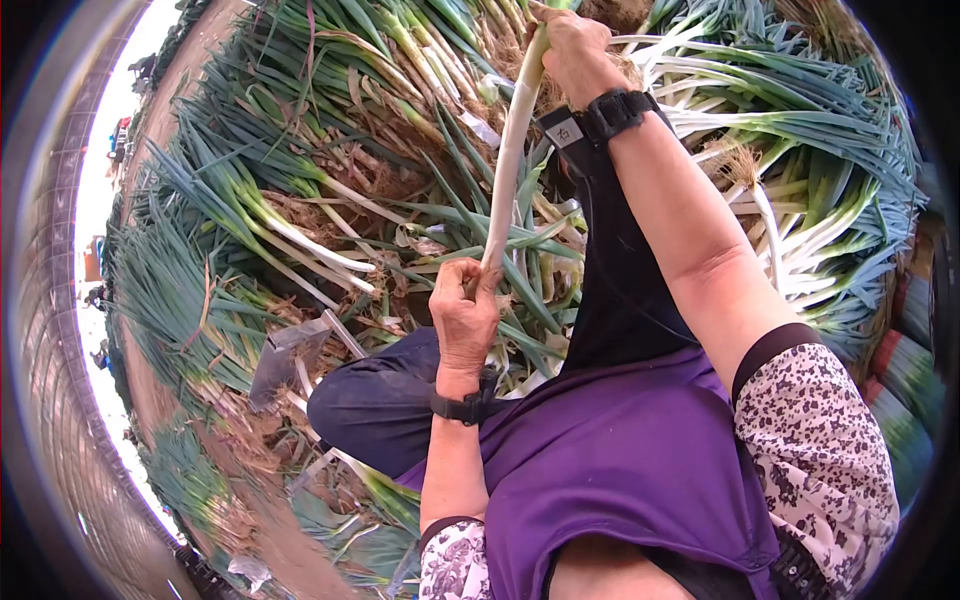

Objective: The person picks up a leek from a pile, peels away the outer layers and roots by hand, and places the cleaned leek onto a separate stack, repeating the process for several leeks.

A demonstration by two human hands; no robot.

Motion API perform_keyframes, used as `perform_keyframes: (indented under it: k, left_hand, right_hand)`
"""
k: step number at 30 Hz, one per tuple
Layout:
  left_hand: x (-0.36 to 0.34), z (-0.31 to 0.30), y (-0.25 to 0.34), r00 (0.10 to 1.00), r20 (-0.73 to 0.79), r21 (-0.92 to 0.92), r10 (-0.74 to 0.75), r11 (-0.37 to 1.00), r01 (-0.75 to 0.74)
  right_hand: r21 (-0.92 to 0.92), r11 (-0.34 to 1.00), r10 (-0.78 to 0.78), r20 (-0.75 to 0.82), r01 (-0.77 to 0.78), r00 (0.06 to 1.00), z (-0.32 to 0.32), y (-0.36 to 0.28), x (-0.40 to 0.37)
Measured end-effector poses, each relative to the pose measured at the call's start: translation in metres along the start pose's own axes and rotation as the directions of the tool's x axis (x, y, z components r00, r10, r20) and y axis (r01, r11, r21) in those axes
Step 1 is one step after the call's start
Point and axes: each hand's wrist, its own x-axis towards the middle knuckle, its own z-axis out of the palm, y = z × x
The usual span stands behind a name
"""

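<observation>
A long green onion (515, 145) with a thick white stalk stretches steeply between my two hands. My left hand (466, 312) is closed around its lower end, just above my knee. Up at the top edge of the view, my right hand (575, 55) grips the greener upper part, which runs out of frame. Green leaves and peeled scraps (540, 265) lie under and behind the stalk. To the right of my right hand are white-stalked green onions (690, 85), their leaves pointing outward.
Piles of green onions with soiled roots (350, 60) spread to the left and top. A few loose stalks (300, 235) lie nearer. A metal piece (290, 355) stands beside my left knee. Bundled onions (900, 380) sit at the far right. A curved wall (60, 350) borders the left.
</observation>
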Motion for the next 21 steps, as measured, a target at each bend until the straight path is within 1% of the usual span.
perform_keyframes:
  k: [1, 2, 3, 5, 6, 7, 8, 10, 11, 13, 14, 15, 16, 17, 18, 19, 20, 21]
  left_hand:
    - [-0.003, 0.004, 0.001, 0.997, 0.024, -0.083, -0.077, 0.993, 0.078]
    - [-0.005, 0.007, 0.009, 0.995, 0.032, -0.116, -0.092, 0.989, 0.095]
    - [-0.006, 0.010, 0.014, 0.995, 0.042, -0.120, -0.089, 0.988, 0.094]
    - [-0.008, 0.017, 0.022, 0.999, 0.052, -0.091, 0.010, 0.996, -0.005]
    - [-0.011, 0.023, 0.015, 0.998, 0.057, -0.101, 0.015, 0.995, -0.009]
    - [-0.013, 0.026, 0.018, 0.998, 0.065, -0.109, 0.014, 0.994, -0.007]
    - [-0.014, 0.030, 0.025, 0.995, 0.091, -0.146, -0.042, 0.988, 0.055]
    - [-0.015, 0.035, 0.043, 0.979, 0.133, -0.238, -0.153, 0.954, 0.181]
    - [-0.014, 0.037, 0.042, 0.979, 0.138, -0.242, -0.151, 0.953, 0.181]
    - [-0.011, 0.041, 0.040, 0.984, 0.158, -0.168, 0.088, 0.984, -0.062]
    - [-0.011, 0.043, 0.041, 0.990, 0.132, -0.150, 0.051, 0.988, -0.031]
    - [-0.011, 0.043, 0.040, 0.990, 0.133, -0.151, 0.046, 0.988, -0.026]
    - [-0.011, 0.043, 0.039, 0.981, 0.192, -0.138, -0.025, 0.989, 0.052]
    - [-0.010, 0.042, 0.037, 0.965, 0.246, -0.120, -0.097, 0.984, 0.129]
    - [-0.010, 0.043, 0.037, 0.965, 0.241, -0.118, -0.103, 0.984, 0.135]
    - [-0.010, 0.045, 0.036, 0.974, 0.220, -0.065, -0.060, 0.995, 0.076]
    - [-0.011, 0.048, 0.036, 0.979, 0.201, -0.010, -0.015, 1.000, 0.018]
    - [-0.011, 0.051, 0.037, 0.982, 0.185, 0.046, 0.031, 0.998, -0.040]
  right_hand:
    - [0.293, 0.954, 0.005, 0.215, -0.069, 0.977, -0.003, -0.008, -0.014]
    - [0.378, 0.913, 0.044, 0.285, -0.154, 0.958, -0.040, 0.033, 0.065]
    - [0.376, 0.915, 0.038, 0.276, -0.144, 0.960, -0.051, 0.043, 0.091]
    - [0.097, 0.994, 0.006, 0.420, -0.051, 0.907, -0.066, 0.044, 0.114]
    - [0.205, 0.971, 0.057, 0.303, -0.124, 0.951, -0.054, 0.031, 0.093]
    - [0.199, 0.973, 0.055, 0.295, -0.117, 0.954, -0.046, 0.021, 0.082]
    - [0.067, 0.996, 0.044, 0.201, -0.059, 0.979, -0.038, 0.012, 0.073]
    - [-0.207, 0.978, -0.015, 0.017, 0.019, 1.000, -0.023, -0.004, 0.058]
    - [-0.340, 0.940, -0.064, -0.064, 0.038, 0.996, -0.015, -0.011, 0.053]
    - [-0.587, 0.809, -0.184, -0.198, 0.034, 0.963, -0.006, -0.018, 0.044]
    - [-0.591, 0.806, -0.184, -0.199, 0.032, 0.963, -0.004, -0.019, 0.038]
    - [-0.580, 0.804, -0.250, -0.123, 0.135, 0.960, -0.005, -0.017, 0.035]
    - [-0.559, 0.795, -0.313, -0.046, 0.235, 0.949, -0.004, -0.014, 0.031]
    - [-0.559, 0.797, -0.306, -0.043, 0.230, 0.951, -0.003, -0.012, 0.030]
    - [-0.448, 0.861, -0.262, 0.015, 0.241, 0.965, -0.001, -0.012, 0.031]
    - [-0.331, 0.913, -0.224, 0.079, 0.238, 0.971, 0.000, -0.011, 0.030]
    - [-0.331, 0.914, -0.218, 0.082, 0.233, 0.972, 0.002, -0.008, 0.029]
    - [-0.365, 0.909, -0.209, 0.021, 0.202, 0.978, 0.013, -0.014, 0.017]
